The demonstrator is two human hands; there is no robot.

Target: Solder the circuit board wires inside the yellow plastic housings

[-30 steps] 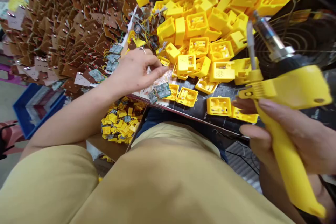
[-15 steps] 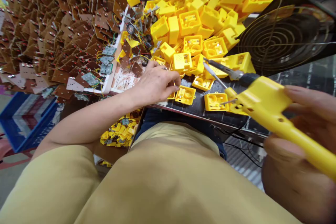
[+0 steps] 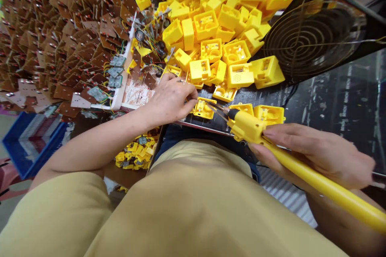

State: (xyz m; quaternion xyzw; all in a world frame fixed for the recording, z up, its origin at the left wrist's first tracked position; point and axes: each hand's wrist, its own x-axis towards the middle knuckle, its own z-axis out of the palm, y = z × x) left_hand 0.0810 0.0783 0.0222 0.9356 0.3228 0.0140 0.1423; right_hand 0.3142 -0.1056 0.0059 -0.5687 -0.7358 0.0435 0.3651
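Observation:
In my right hand (image 3: 313, 148) is a yellow soldering gun (image 3: 247, 126) with a black collar and thin metal tips pointing left. Its tips reach over a small open yellow plastic case (image 3: 204, 108) near the bench's front edge. My left hand (image 3: 173, 96) rests just left of that case, a ring on one finger. Its fingers are curled together, and whatever they may hold is hidden. Two more open yellow cases, one of them the right-hand case (image 3: 269, 115), lie behind the gun.
A heap of yellow cases (image 3: 208, 20) fills the back. Brown circuit boards (image 3: 60, 40) pile up at left, beside a white divider (image 3: 122, 84) with wired speakers. A black fan (image 3: 310, 40) stands at right. A blue crate (image 3: 33, 144) sits low on the left.
My right hand has brought the soldering gun left and down, its tips now over the yellow case by my left hand. The left hand keeps nearly the same place. The view has shifted slightly.

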